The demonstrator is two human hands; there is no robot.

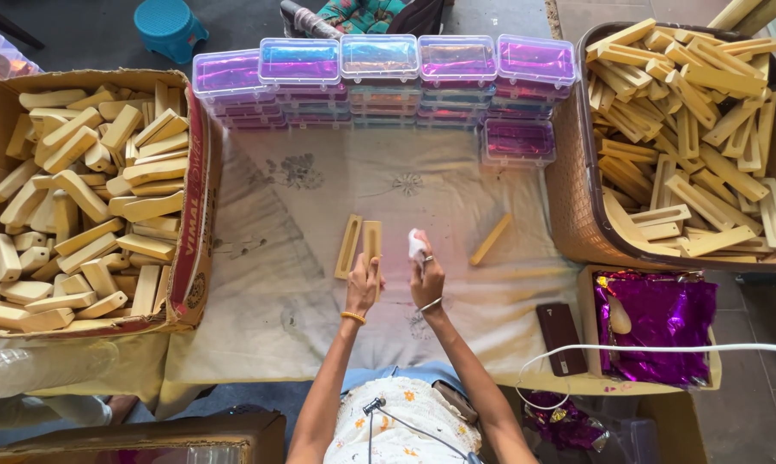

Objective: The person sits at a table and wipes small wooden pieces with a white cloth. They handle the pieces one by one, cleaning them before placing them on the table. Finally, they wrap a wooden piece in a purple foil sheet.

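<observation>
I see my left hand (363,286) closed around the near end of a pale, flat wooden block with a long slot (371,243). Its long axis runs near to far, so the free end points away from me over the embroidered white cloth (319,198). My right hand (427,273) sits just right of it, fingers pinched tight on a small white wad of cloth or paper (416,245). That wad lies just to the right of the block's far half, near it but apart, so the right hand is the nearer one to that face.

A second slotted block (348,247) lies on the cloth just left of the held one, parallel to it. A plain wooden bar (490,239) rests further right, tilted. On the left stands a cardboard box of wooden pieces (200,172); on the right, a brown basket of slotted blocks (568,198). Along the far edge are stacked iridescent plastic cases (379,58).
</observation>
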